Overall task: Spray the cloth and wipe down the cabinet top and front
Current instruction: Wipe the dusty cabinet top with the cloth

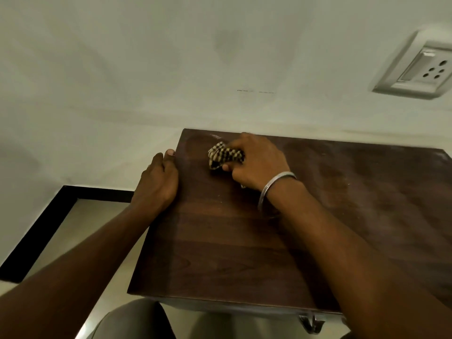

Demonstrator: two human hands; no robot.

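Head view, looking down: two bare hands, one cloth, one cabinet, one wall socket plate, one wrist bangle.

By count, the right hand (256, 161) and the left hand (159, 182) are both in frame, with both forearms reaching in from the lower edge. One cloth (223, 154) is on the cabinet top (244, 241), in its far left corner region, close to the wall (146, 69). One metal handle (311, 322) shows on the cabinet front at the bottom edge, partly cut off.

That cloth is small, bunched into a wad, checked in dark and pale yellow squares. It rests on the dark brown wood-grain surface, which carries faint pale smears near the back edge and toward the right side.

Most of the wad pokes out to the left of the right hand's curled fingers (234, 145), with the thumb tip pressed under its near edge; the fingers are closed around its right part, pinning it to the wood. A silver bangle (274, 184) circles the right wrist.

Left hand lies along the cabinet's left edge, fingers bent over the side, thumb tip on the top near the corner, gripping the edge and no loose object. It is just beside the cloth, not touching it.

A white socket plate (418, 67) sits on the wall at upper right.
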